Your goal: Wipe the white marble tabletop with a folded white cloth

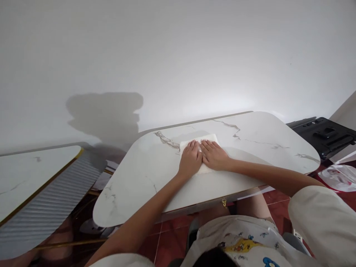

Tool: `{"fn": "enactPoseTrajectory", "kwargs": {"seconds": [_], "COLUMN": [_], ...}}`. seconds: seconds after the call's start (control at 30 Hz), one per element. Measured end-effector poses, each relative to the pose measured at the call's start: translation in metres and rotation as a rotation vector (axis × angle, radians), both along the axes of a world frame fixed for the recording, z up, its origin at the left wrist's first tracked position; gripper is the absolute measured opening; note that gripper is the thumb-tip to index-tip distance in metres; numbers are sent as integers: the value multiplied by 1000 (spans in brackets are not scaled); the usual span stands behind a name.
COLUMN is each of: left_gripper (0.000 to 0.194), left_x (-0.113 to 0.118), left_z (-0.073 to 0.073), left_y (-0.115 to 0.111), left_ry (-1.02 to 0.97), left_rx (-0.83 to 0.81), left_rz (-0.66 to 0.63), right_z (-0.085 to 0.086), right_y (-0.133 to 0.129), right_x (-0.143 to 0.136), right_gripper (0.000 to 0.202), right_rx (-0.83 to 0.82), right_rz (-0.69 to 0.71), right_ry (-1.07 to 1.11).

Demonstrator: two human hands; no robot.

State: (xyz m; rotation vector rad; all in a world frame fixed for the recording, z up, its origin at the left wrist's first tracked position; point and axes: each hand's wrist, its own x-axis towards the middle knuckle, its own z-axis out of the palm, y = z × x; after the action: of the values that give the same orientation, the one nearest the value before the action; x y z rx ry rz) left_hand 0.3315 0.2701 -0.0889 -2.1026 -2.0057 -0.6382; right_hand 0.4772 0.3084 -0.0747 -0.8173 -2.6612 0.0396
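Presses white cloth (207, 137) flat on worktop (139, 174) with left hand (190, 159) and right hand (214, 155), side by side. Holds fingers (209, 145) straight, close together on left, slightly spread on right. Shows cloth under and just past fingers, black case (329, 133) well off to right.

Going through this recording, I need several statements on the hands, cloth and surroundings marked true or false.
1. The left hand and right hand both rest on the white cloth. True.
2. The two hands are spread to opposite ends of the tabletop. False: they lie side by side.
3. The white cloth hangs over the tabletop's near edge. False: it lies wholly on top.
4. A second table stands to the left. True.
5. The floor is white. False: it is red.
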Motion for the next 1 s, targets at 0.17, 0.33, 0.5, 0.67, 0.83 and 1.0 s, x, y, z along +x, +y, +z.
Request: {"fn": "enactPoseTrajectory", "kwargs": {"seconds": [0.17, 0.33, 0.5, 0.67, 0.83, 1.0], "left_gripper": [49, 51, 54, 57, 56, 53], "left_x": [17, 47, 86, 103, 81, 35], "left_z": [2, -6, -16, -8, 3, 6], "left_y": [-62, -88, -70, -14, 56, 108], "left_ry": [-11, -99, -153, -101, -113, -98], "left_rx": [-36, -25, -61, -124, -215, -172], "left_rz": [62, 97, -8, -45, 67, 187], "right_z": [1, 3, 5, 4, 3, 3], "right_y": [-48, -64, -50, -1, 64, 114], "right_x": [15, 46, 100, 113, 69, 18], "right_gripper": [56, 53, 53, 52, 53, 52], "right_rx": [-20, -69, 6, 101, 54, 33], "right_rz": [76, 141, 118, -44, -97, -49], "right_ry": [21, 35, -6, -89, -161, -124]}}
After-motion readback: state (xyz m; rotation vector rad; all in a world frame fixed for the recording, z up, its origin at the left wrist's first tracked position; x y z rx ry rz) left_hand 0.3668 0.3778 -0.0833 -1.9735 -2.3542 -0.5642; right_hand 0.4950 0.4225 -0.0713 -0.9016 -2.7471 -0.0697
